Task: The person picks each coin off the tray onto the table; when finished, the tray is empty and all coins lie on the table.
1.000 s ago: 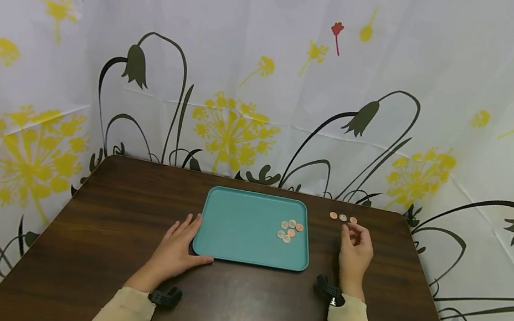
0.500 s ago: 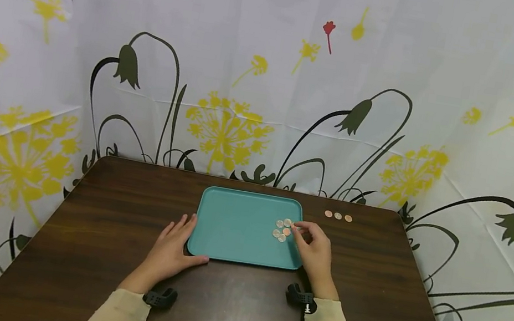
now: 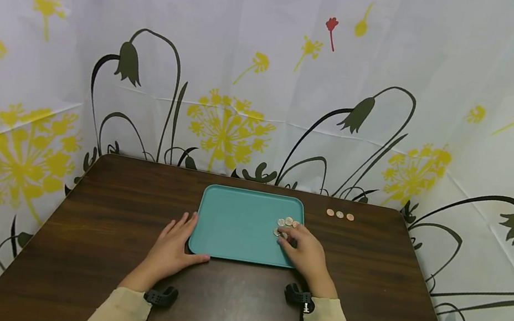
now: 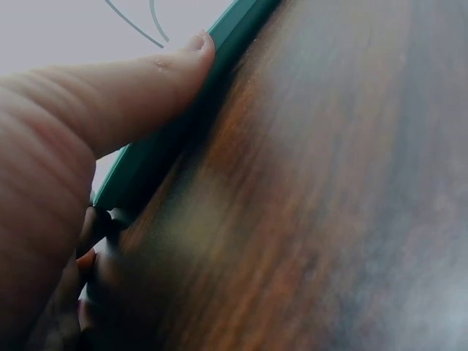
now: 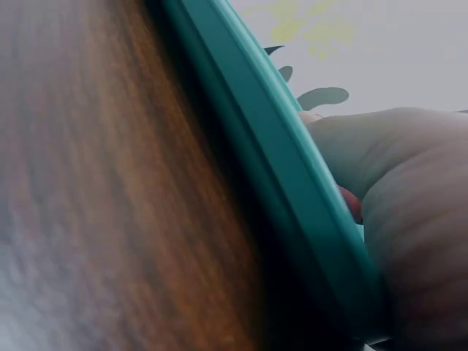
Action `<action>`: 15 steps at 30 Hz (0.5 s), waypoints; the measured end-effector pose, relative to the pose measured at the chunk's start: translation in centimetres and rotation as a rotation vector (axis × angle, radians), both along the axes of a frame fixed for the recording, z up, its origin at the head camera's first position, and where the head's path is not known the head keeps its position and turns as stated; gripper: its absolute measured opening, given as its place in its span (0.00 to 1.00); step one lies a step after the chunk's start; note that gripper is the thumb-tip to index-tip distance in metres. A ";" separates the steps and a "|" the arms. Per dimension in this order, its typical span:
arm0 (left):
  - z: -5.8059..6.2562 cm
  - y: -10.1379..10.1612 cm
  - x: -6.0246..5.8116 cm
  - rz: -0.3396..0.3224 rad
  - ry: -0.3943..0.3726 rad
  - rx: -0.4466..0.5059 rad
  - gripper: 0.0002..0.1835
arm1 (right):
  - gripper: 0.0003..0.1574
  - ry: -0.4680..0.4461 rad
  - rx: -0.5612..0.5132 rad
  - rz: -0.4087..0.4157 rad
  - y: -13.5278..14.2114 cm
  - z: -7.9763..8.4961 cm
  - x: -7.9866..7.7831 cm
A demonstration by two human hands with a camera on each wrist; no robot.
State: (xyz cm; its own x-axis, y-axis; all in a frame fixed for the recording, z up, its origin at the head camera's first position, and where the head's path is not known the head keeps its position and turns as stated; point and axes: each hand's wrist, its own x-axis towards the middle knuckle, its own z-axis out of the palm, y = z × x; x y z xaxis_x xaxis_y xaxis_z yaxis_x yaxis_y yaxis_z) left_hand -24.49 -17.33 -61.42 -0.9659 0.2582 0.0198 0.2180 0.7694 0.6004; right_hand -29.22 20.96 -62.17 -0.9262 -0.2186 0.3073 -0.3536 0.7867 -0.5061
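My left hand [image 3: 167, 257] lies at the near left corner of a teal tray [image 3: 236, 230], fingers spread along the left side and thumb on the front rim. In the left wrist view the thumb [image 4: 146, 95] presses against the tray's edge. My right hand [image 3: 307, 255] reaches over the tray's right side, index finger and thumb bent down around a silver coin [image 3: 284, 236]. I cannot tell whether they pinch it. Close by lie another silver coin [image 3: 277, 232], two more silver ones and a copper coin [image 3: 295, 224]. The right wrist view hides the coins behind the tray wall [image 5: 270, 146].
Three coins stand in a row on the dark wooden table [image 3: 233, 308], right of the tray: a copper coin [image 3: 330, 212], a silver coin [image 3: 340, 214] and another copper coin [image 3: 350, 217]. A flower-printed curtain [image 3: 255, 42] hangs behind the table's far edge.
My right hand has left the coin row on the table and moved left over the tray, first to its copper coin, then nearer, to the silver ones. The left hand stays put.
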 end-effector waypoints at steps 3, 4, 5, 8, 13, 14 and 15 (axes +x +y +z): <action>0.0 0.0 0.0 0.001 -0.003 0.001 0.67 | 0.10 -0.031 0.001 -0.006 -0.1 0.1 0.0; 0.0 0.0 0.0 0.003 -0.004 0.003 0.67 | 0.09 -0.039 -0.006 -0.006 -0.1 0.1 0.0; 0.0 0.0 0.0 0.003 -0.004 0.005 0.67 | 0.08 -0.049 -0.009 -0.009 -0.1 0.1 0.0; -0.1 0.0 0.0 0.005 0.001 0.001 0.67 | 0.11 -0.060 -0.006 -0.015 -0.1 0.0 -0.1; -0.1 0.0 0.0 0.002 0.008 0.004 0.67 | 0.14 -0.064 0.021 -0.013 0.0 -0.1 -0.1; -0.1 0.0 0.0 0.001 0.008 0.006 0.67 | 0.13 -0.068 0.021 -0.012 0.0 -0.1 -0.1; 0.0 0.0 0.0 0.000 0.009 0.007 0.67 | 0.12 -0.070 0.015 -0.011 0.0 0.0 -0.1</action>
